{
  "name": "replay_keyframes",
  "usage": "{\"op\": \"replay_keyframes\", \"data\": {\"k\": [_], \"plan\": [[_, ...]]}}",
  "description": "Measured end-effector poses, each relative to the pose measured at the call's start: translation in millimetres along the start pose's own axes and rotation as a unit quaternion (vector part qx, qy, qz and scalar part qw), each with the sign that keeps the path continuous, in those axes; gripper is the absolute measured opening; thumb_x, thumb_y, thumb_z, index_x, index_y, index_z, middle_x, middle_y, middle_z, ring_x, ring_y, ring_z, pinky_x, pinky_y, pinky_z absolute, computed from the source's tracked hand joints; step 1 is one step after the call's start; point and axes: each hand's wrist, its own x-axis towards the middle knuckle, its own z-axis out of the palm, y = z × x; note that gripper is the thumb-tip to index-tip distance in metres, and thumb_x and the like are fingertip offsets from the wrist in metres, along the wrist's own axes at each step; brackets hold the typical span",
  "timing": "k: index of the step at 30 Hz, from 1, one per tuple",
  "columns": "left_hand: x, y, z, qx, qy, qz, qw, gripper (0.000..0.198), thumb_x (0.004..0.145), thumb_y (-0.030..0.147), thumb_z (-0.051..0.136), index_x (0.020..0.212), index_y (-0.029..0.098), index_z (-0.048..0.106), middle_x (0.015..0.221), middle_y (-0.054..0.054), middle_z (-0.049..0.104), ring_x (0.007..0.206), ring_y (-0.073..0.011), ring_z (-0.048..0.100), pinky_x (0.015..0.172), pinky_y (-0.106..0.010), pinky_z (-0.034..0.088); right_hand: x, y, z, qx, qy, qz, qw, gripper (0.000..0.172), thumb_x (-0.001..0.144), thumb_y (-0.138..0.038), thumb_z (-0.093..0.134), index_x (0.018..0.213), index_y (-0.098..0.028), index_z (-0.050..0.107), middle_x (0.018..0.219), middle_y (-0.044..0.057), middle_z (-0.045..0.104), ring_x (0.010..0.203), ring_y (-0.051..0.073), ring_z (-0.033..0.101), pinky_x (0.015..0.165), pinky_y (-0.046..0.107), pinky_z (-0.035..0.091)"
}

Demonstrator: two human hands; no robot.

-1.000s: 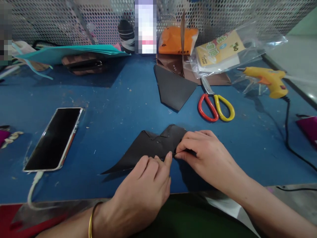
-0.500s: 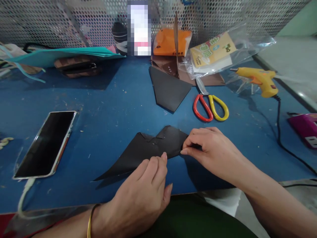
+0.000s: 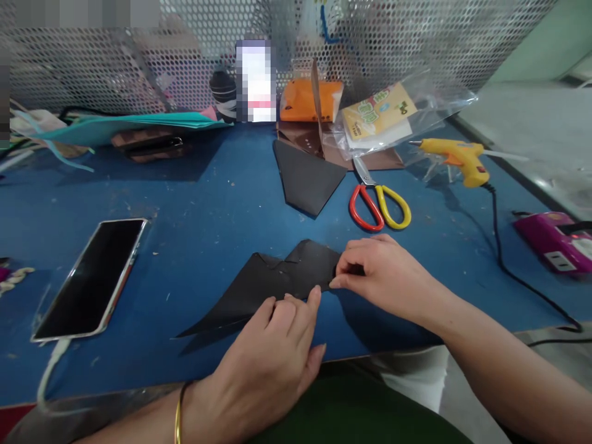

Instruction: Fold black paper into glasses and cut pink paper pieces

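A folded piece of black paper (image 3: 272, 283) lies near the front of the blue table, a long point to the left and a notch in its upper edge. My right hand (image 3: 377, 274) pinches its right end between thumb and curled fingers, which cover that corner. Along the paper's lower edge rest the fingertips of my left hand (image 3: 275, 351), its thumb apart from the fingers and below the edge. Farther back lies a second piece of black paper (image 3: 309, 182), and beside it scissors (image 3: 379, 200) with one red and one yellow handle.
A phone (image 3: 95, 277) with a cable lies at left. At right are a yellow glue gun (image 3: 456, 157) and a purple power strip (image 3: 552, 240). Along the perforated metal panel (image 3: 185, 55) stand teal sheets (image 3: 139, 126), an orange pack (image 3: 305, 102) and a plastic bag (image 3: 379, 120).
The view has tilted slightly up and shifted right. My left fingers have edged right along the paper's lower edge, while my right hand keeps its pinch on the right end.
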Motion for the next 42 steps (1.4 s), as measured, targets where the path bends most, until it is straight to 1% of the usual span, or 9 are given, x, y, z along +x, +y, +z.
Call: {"op": "replay_keyframes", "data": {"k": [4,8,12,15,19,22,26,33,42], "plan": [[-0.2,0.4,2.6,0.012,0.007,-0.003,1.000,0.057,0.099,0.033,0.039,0.142,-0.001,0.050,0.100,-0.017,0.067,0.086,-0.0261,0.053,0.082,-0.040,0.044,-6.1,13.0,4.7,0.098,0.016,-0.045,0.994,0.016,0.080,-0.015,0.078,0.069,-0.023,0.069,0.071,-0.005,0.066,0.069,0.013,0.059,0.071,0.031,0.039],[0.9,0.5,2.9,0.020,0.021,-0.003,1.000,0.057,0.097,0.032,0.040,0.140,-0.004,0.053,0.098,-0.018,0.068,0.084,-0.0261,0.053,0.083,-0.040,0.045,-12.0,15.6,9.4,0.138,0.044,-0.053,0.988,0.018,0.082,-0.015,0.077,0.069,-0.023,0.067,0.073,-0.006,0.066,0.072,0.012,0.059,0.079,0.033,0.039],[1.9,0.2,0.4,0.025,0.023,0.008,0.999,0.053,0.096,0.029,0.043,0.137,-0.002,0.057,0.096,-0.017,0.069,0.084,-0.0263,0.054,0.084,-0.040,0.046,-10.9,13.4,7.6,0.106,0.026,-0.057,0.992,0.019,0.083,-0.015,0.076,0.068,-0.022,0.066,0.073,-0.006,0.066,0.074,0.014,0.059,0.087,0.038,0.036],[2.8,-0.2,-1.1,0.028,0.025,0.012,0.999,0.051,0.096,0.028,0.043,0.134,-0.001,0.060,0.095,-0.017,0.070,0.084,-0.0267,0.055,0.083,-0.040,0.047,-6.6,10.0,2.9,0.057,-0.001,-0.053,0.997,0.018,0.083,-0.015,0.075,0.069,-0.023,0.067,0.073,-0.004,0.067,0.075,0.015,0.059,0.084,0.038,0.037],[4.5,-0.4,-2.6,0.029,0.026,0.010,0.999,0.049,0.096,0.027,0.042,0.131,0.000,0.063,0.094,-0.016,0.071,0.083,-0.0263,0.055,0.080,-0.038,0.048,-3.3,2.0,-2.5,-0.009,-0.029,-0.017,0.999,0.016,0.082,-0.019,0.076,0.068,-0.022,0.069,0.073,-0.002,0.068,0.076,0.017,0.059,0.077,0.037,0.038],[5.1,-0.6,-2.5,0.031,0.023,0.013,0.999,0.048,0.096,0.026,0.041,0.131,0.001,0.064,0.092,-0.016,0.071,0.082,-0.0255,0.055,0.078,-0.037,0.049,-4.0,-2.2,-3.2,-0.040,-0.033,0.013,0.999,0.018,0.083,-0.022,0.076,0.066,-0.022,0.068,0.072,-0.002,0.067,0.076,0.018,0.059,0.078,0.038,0.038],[4.1,-0.7,-0.4,0.031,0.021,0.010,0.999,0.050,0.097,0.029,0.041,0.134,0.002,0.061,0.093,-0.016,0.071,0.083,-0.0254,0.055,0.079,-0.038,0.049,-7.7,0.0,-1.6,-0.068,-0.016,0.038,0.997,0.025,0.082,-0.030,0.079,0.063,-0.021,0.065,0.068,-0.002,0.064,0.075,0.020,0.058,0.077,0.039,0.038],[2.6,1.2,-0.2,0.021,0.011,0.002,1.000,0.051,0.097,0.029,0.040,0.134,0.001,0.060,0.095,-0.015,0.069,0.086,-0.0262,0.054,0.079,-0.039,0.050,-15.2,12.1,-1.5,-0.011,0.017,0.012,1.000,0.015,0.083,-0.021,0.076,0.070,-0.023,0.069,0.070,-0.002,0.065,0.072,0.017,0.059,0.071,0.034,0.039],[5.6,-0.3,-2.8,0.027,0.019,0.009,0.999,0.051,0.094,0.027,0.042,0.133,0.000,0.061,0.090,-0.015,0.066,0.084,-0.0262,0.054,0.072,-0.038,0.050,-21.2,26.4,-6.6,0.006,0.034,0.058,0.998,0.016,0.084,-0.022,0.073,0.069,-0.023,0.066,0.073,-0.001,0.065,0.074,0.018,0.059,0.069,0.033,0.040]]}}
